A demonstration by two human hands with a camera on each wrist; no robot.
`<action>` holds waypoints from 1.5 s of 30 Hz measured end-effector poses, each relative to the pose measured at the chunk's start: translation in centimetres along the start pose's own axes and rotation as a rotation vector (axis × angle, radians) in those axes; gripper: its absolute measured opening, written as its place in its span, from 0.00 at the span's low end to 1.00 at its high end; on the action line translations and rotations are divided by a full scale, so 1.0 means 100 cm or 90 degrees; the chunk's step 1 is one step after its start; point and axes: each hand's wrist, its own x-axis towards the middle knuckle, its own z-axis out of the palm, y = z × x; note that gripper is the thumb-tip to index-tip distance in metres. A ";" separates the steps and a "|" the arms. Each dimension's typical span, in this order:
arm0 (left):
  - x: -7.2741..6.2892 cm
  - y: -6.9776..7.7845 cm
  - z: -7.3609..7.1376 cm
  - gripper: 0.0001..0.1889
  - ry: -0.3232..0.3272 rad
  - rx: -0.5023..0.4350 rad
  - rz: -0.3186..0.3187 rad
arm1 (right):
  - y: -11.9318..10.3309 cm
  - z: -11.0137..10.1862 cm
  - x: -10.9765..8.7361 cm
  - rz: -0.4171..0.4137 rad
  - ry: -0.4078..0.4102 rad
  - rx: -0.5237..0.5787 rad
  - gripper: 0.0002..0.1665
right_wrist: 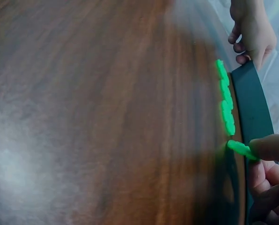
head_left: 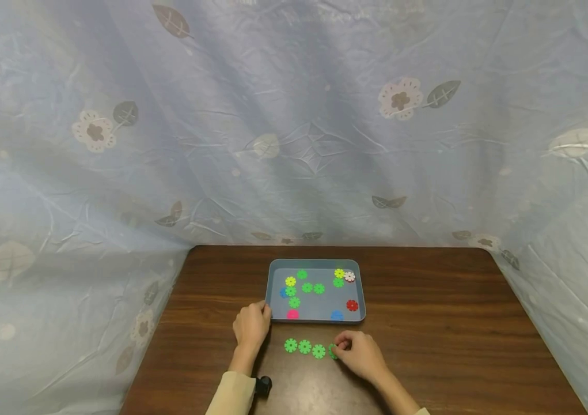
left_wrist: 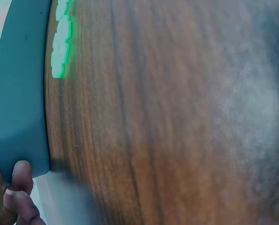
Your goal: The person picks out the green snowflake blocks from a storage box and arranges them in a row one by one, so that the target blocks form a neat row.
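Observation:
My right hand point(head_left: 360, 354) pinches a green notched plastic disc point(right_wrist: 240, 149) between thumb and fingers, and the disc is tilted at the right end of a row. Three more green discs point(head_left: 304, 346) lie side by side on the table in front of the tray. At the tray's front left corner, my left hand point(head_left: 251, 326) holds the blue-grey tray point(head_left: 325, 320) by its wall, and fingertips point(left_wrist: 22, 174) show against that wall in the left wrist view. Inside the tray lie several loose discs: green, yellow point(head_left: 291, 281), blue point(head_left: 337, 316), red point(head_left: 352, 305), pink point(head_left: 292, 314) and white point(head_left: 349, 276).
The brown wood-grain table point(head_left: 428, 323) extends to both sides of the tray. A pale curtain point(head_left: 314, 144) with leaf and flower prints hangs behind it and at the sides. A black strap device point(head_left: 264, 386) sits at the left wrist.

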 end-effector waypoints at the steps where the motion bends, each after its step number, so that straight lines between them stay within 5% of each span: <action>1: 0.000 0.000 0.000 0.21 0.000 -0.001 0.001 | 0.001 0.001 -0.001 0.001 -0.002 -0.004 0.05; 22: 0.001 -0.001 -0.002 0.09 0.003 0.006 -0.013 | 0.002 0.004 0.003 0.000 0.030 -0.077 0.06; 45: -0.001 -0.002 0.001 0.12 -0.002 -0.003 -0.006 | -0.041 0.001 0.056 -0.050 0.069 -0.055 0.06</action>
